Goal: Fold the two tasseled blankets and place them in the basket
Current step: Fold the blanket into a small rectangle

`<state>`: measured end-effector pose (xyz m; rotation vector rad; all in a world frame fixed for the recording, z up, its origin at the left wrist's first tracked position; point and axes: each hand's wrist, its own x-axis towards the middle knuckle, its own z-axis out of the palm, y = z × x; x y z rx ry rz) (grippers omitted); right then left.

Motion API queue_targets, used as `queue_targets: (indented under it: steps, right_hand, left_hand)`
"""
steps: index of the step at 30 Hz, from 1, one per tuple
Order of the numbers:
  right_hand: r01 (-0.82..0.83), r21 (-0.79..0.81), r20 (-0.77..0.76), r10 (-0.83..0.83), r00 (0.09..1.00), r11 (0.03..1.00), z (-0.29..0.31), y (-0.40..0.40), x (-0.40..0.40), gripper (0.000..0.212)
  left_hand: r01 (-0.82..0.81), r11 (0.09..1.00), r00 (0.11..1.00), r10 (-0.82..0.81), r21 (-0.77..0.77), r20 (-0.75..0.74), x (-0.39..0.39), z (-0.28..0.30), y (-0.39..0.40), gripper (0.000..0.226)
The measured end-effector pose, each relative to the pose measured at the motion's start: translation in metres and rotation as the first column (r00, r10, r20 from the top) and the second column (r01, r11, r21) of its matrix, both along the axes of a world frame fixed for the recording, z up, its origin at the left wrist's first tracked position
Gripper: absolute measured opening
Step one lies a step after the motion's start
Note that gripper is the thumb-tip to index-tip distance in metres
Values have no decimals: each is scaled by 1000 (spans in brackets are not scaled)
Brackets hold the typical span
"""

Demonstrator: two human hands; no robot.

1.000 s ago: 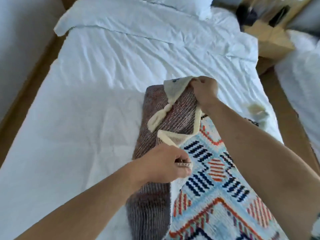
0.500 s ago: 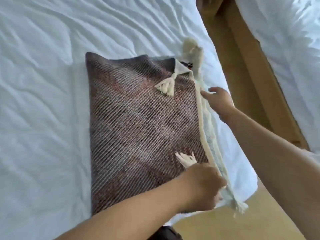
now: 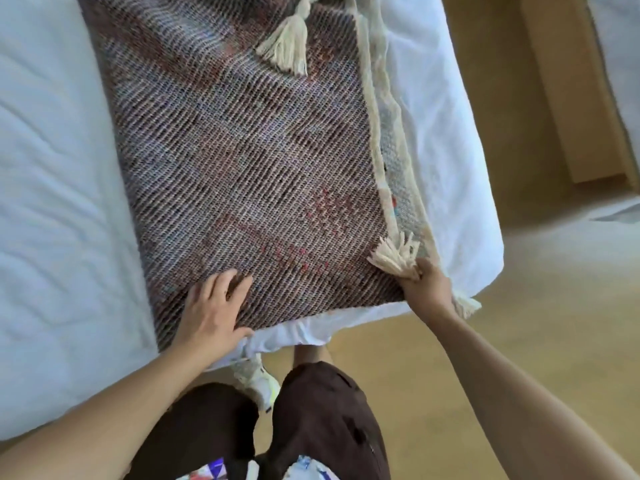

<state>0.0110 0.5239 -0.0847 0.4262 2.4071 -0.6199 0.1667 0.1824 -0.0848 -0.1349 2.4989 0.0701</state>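
Observation:
A tasseled blanket [image 3: 242, 150], brownish woven side up with cream edging and cream tassels [image 3: 396, 252], lies folded in half on the white bed [image 3: 52, 202] near its foot corner. My left hand [image 3: 211, 313] rests flat, fingers spread, on the blanket's near edge. At the blanket's near right corner my right hand [image 3: 427, 282] pinches the layers just below a tassel. Another tassel [image 3: 287, 46] lies on top farther up. No basket and no second blanket are in view.
The bed's corner hangs over a tan floor [image 3: 450, 375] on the right. A wooden bed frame [image 3: 571, 98] and a second white bed [image 3: 620, 46] stand at far right. My legs in dark shorts [image 3: 311, 427] are against the bed's foot.
The patterned side got folded under, so the brown side faces up. My view dropped toward the bed's foot. Both hands moved down to the blanket's near edge; the left one opened flat.

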Motion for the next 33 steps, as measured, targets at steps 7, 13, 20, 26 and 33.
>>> queue_targets:
  steps: [7,13,20,26,33]
  right_hand:
    - [573,16,-140,-566,813,819,-53,151,12,57]
    - [30,297,-123,7,992,954,2,67,13,88]
    - [-104,154,26,101,995,983,4,44,25,33]
    - [-143,277,-244,213,946,950,23,82,55,36]
    - [-371,410,198,316,928,833,30,79,52,54]
  left_hand:
    - [-143,989,978,133,-47,-162,39,-1,-15,94]
    - [-541,820,791,572,190,-215,64,-16,-10,103]
    - [-732,-154,83,947,663,311,68,-16,-22,94]
    - [-731,-204,-6,956,652,292,78,14,-38,35]
    - [-859,494,511,848,137,143,91,39,-43,64]
